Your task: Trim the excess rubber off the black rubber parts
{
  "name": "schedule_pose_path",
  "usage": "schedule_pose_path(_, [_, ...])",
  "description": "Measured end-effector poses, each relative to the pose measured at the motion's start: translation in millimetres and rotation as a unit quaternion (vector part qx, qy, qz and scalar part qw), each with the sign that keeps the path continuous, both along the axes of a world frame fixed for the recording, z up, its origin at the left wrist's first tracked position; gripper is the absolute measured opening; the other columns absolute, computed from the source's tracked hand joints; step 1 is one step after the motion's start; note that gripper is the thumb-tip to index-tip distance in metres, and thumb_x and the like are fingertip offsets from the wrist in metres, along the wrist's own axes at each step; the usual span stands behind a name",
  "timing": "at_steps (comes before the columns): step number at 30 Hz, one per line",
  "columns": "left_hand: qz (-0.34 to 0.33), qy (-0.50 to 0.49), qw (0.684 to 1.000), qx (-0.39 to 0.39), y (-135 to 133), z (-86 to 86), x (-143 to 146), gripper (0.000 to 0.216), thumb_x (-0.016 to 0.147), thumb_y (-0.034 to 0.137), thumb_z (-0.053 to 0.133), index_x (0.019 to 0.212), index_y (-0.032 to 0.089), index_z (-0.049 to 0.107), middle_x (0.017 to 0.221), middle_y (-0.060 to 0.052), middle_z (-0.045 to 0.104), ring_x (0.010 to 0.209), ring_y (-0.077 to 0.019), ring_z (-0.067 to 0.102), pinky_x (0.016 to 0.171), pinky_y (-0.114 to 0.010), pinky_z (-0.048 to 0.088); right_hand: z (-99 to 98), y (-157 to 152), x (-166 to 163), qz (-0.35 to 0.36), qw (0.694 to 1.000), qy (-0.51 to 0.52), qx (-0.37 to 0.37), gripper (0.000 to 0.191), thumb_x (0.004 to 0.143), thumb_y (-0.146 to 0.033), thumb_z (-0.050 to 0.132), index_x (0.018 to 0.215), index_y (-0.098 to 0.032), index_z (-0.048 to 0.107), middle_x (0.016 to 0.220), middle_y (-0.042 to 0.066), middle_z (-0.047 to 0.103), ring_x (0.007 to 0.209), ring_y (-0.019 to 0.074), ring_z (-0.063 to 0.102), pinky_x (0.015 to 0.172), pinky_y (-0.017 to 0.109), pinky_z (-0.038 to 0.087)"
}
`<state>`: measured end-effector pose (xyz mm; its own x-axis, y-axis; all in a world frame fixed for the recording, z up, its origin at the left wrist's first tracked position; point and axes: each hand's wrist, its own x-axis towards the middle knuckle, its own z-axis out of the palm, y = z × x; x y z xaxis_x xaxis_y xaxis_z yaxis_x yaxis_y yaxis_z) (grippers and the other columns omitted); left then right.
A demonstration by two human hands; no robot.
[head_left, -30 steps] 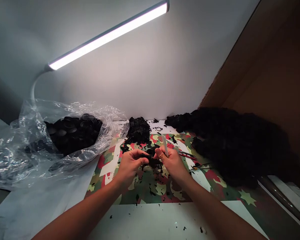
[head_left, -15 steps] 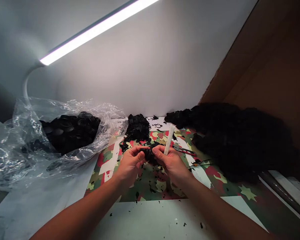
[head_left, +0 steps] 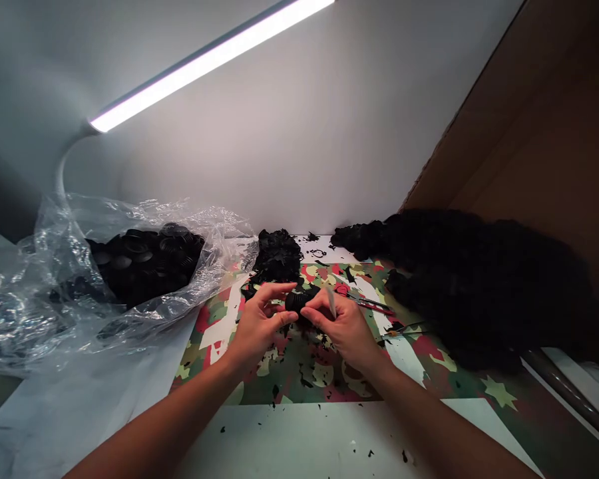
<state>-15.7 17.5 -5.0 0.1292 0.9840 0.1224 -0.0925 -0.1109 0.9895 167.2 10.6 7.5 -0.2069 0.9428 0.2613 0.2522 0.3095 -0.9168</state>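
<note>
A small round black ribbed part (head_left: 295, 301) sits between the thumb and fingers of my left hand (head_left: 260, 322), which are closed around its edge. My right hand (head_left: 343, 326) is pinched, its thumb tip right by the part. A pale, flat stick-like handle (head_left: 332, 303) stands up between the right thumb and index finger, foreshortened in this view; its working end is hidden. Beneath both hands a camouflage-patterned sheet (head_left: 289, 379) is scattered with black scraps. Just behind them rises a heap of black trimmings (head_left: 278, 256).
At left, a clear plastic bag (head_left: 219, 229) holds many black ribbed round parts (head_left: 144, 256). A large black pile (head_left: 479, 279) fills the right, against a cardboard panel (head_left: 539, 133). Red-handled scissors or pliers (head_left: 374, 304) lie beside my right hand. A lamp (head_left: 204, 66) shines overhead.
The pale handle has tipped from upright to pointing more toward me. The black part is turned, with its ribbed side now showing, and my left fingers have spread wider around it.
</note>
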Motion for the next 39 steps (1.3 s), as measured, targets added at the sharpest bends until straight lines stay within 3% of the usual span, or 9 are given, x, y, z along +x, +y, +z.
schedule_pose_path(6, [-0.068,0.029,0.994,-0.081,-2.7,8.0,-2.9,0.048,0.078,0.027,0.073,0.125,0.019,0.066,0.099,-0.007,0.072,0.079,-0.0171,0.066,0.067,-0.025,0.051,-7.6,0.4,-0.4,-0.018,0.986,-0.085,0.142,0.011,0.088,-0.02,0.067,0.079,-0.02,0.072,0.076,0.001,0.062,0.067,0.015,0.056,0.059,0.027,0.04])
schedule_pose_path(10, [-0.066,0.003,0.993,-0.101,-4.2,9.6,-0.6,0.051,0.08,0.032,0.073,0.128,0.018,0.065,0.096,-0.007,0.074,0.079,-0.0184,0.067,0.068,-0.026,0.052,-15.4,0.1,-3.8,0.023,0.976,-0.114,0.184,0.015,0.091,-0.016,0.064,0.077,-0.02,0.071,0.074,0.001,0.06,0.064,0.0139,0.054,0.058,0.026,0.039])
schedule_pose_path(13, [-0.028,0.002,0.996,-0.09,-1.2,7.0,-0.8,0.056,0.072,0.027,0.08,0.125,0.016,0.069,0.088,-0.005,0.074,0.08,-0.0193,0.067,0.07,-0.027,0.052,-15.7,-0.3,-3.7,0.045,0.977,-0.117,0.174,0.015,0.091,-0.016,0.063,0.08,-0.02,0.071,0.076,0.001,0.06,0.065,0.0136,0.055,0.059,0.025,0.04])
schedule_pose_path(16, [-0.001,0.016,0.997,-0.073,2.9,2.6,-3.3,0.057,0.063,0.021,0.085,0.119,0.017,0.073,0.089,-0.004,0.075,0.083,-0.0204,0.067,0.073,-0.028,0.052,-11.2,-0.1,-1.9,0.007,0.985,-0.096,0.141,0.019,0.092,-0.024,0.065,0.073,-0.019,0.065,0.073,0.0,0.059,0.065,0.0138,0.054,0.06,0.026,0.04])
schedule_pose_path(19, [0.004,0.046,0.998,-0.051,3.0,0.5,-4.6,0.047,0.059,0.019,0.087,0.105,0.017,0.078,0.093,-0.006,0.076,0.087,-0.0225,0.068,0.076,-0.03,0.053,-7.1,0.4,-1.2,-0.052,0.991,-0.067,0.103,0.015,0.09,-0.025,0.067,0.077,-0.02,0.063,0.075,-0.001,0.061,0.067,0.0149,0.055,0.06,0.027,0.04])
schedule_pose_path(22, [-0.007,0.057,0.998,-0.04,-1.4,1.9,-2.9,0.034,0.062,0.022,0.086,0.095,0.018,0.078,0.088,-0.005,0.075,0.078,-0.0208,0.068,0.066,-0.028,0.053,-5.9,0.3,-2.1,-0.062,0.994,-0.04,0.08,0.008,0.09,-0.027,0.066,0.085,-0.021,0.066,0.082,0.001,0.063,0.071,0.016,0.056,0.062,0.027,0.041])
schedule_pose_path(27, [-0.005,0.047,0.996,-0.07,-6.2,5.3,1.1,0.021,0.064,0.027,0.082,0.083,0.018,0.075,0.075,-0.001,0.067,0.051,-0.0128,0.056,0.045,-0.024,0.043,-6.8,-0.2,-3.2,-0.053,0.994,-0.032,0.095,0.012,0.093,-0.029,0.063,0.087,-0.022,0.071,0.084,0.002,0.064,0.077,0.0178,0.059,0.067,0.029,0.043])
schedule_pose_path(34, [0.004,0.134,0.991,-0.005,-6.2,7.1,2.8,0.014,0.067,0.029,0.079,0.07,0.017,0.073,0.068,-0.001,0.062,0.06,-0.0141,0.053,0.052,-0.023,0.038,-7.6,-3.3,-6.5,-0.006,0.993,-0.025,0.116,0.017,0.087,-0.016,0.067,0.098,-0.024,0.077,0.091,0.003,0.064,0.083,0.0173,0.062,0.07,0.028,0.046])
schedule_pose_path(39, [0.007,0.212,0.976,0.053,-12.0,9.7,4.8,0.014,0.072,0.031,0.076,0.069,0.018,0.075,0.067,0.0,0.057,0.063,-0.014,0.051,0.058,-0.024,0.036,-10.9,-4.6,-10.2,0.023,0.99,-0.048,0.133,0.023,0.083,-0.004,0.057,0.082,-0.021,0.073,0.085,0.001,0.062,0.074,0.0143,0.059,0.064,0.025,0.042])
